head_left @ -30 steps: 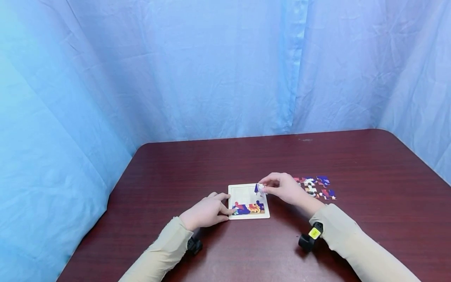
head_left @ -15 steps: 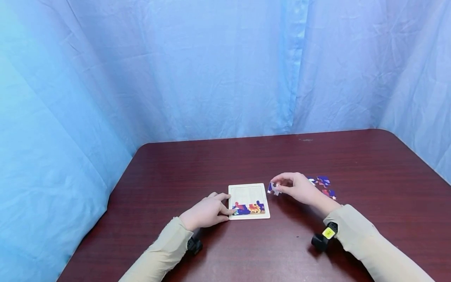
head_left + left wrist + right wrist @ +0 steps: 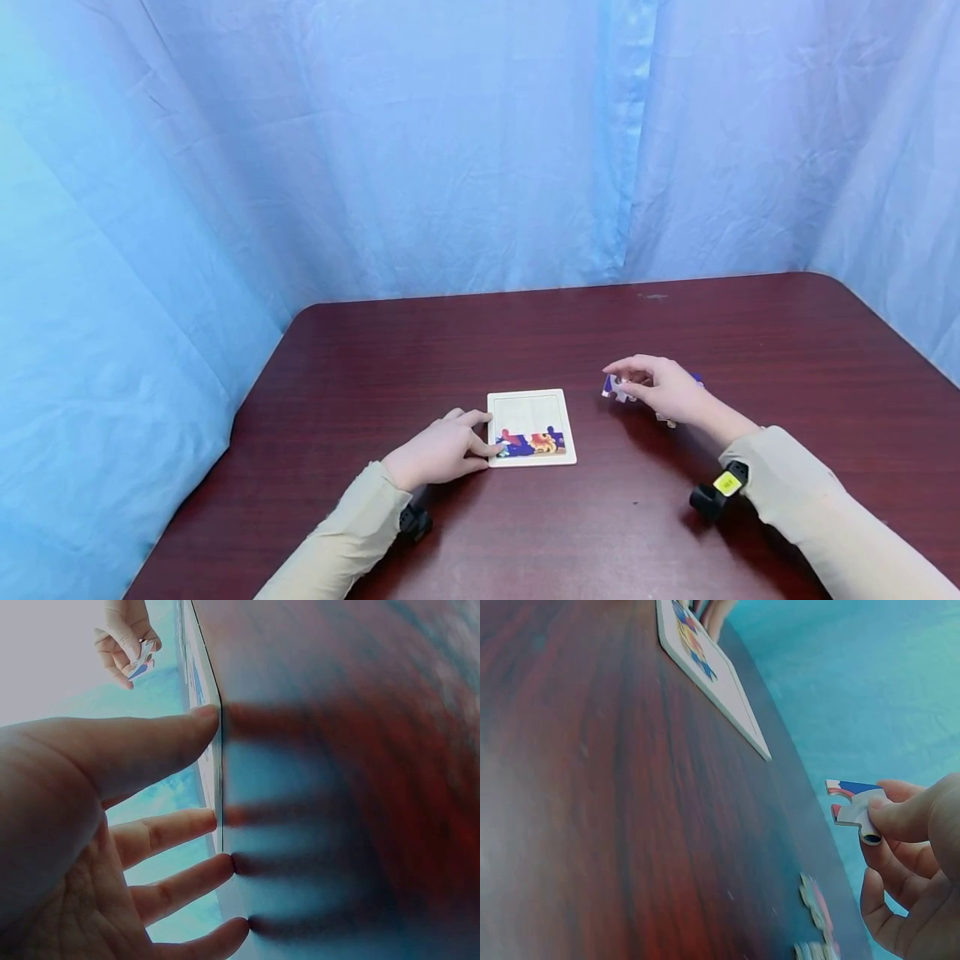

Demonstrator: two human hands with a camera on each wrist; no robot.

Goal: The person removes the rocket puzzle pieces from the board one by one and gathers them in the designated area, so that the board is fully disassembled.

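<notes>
A white puzzle tray point(image 3: 529, 412) lies on the table with a row of joined puzzle pieces point(image 3: 534, 443) along its near side, purple, red and orange. My left hand point(image 3: 438, 450) rests at the tray's left edge, fingers extended, its thumb point(image 3: 161, 739) against the rim in the left wrist view. To the right of the tray, my right hand point(image 3: 666, 392) pinches one puzzle piece point(image 3: 857, 807) between thumb and fingers. That piece is raised off the table and shows white, blue and red, with a dark spot near the fingertips.
Loose puzzle pieces point(image 3: 817, 911) lie on the table under the right hand, mostly hidden by it in the head view. The dark red wooden table point(image 3: 420, 350) ends at the back before a blue curtain point(image 3: 450, 167).
My right hand has carried the pinched piece away from over the tray, rightward and slightly back, toward the loose pieces. The left hand and the tray have stayed nearly in place.
</notes>
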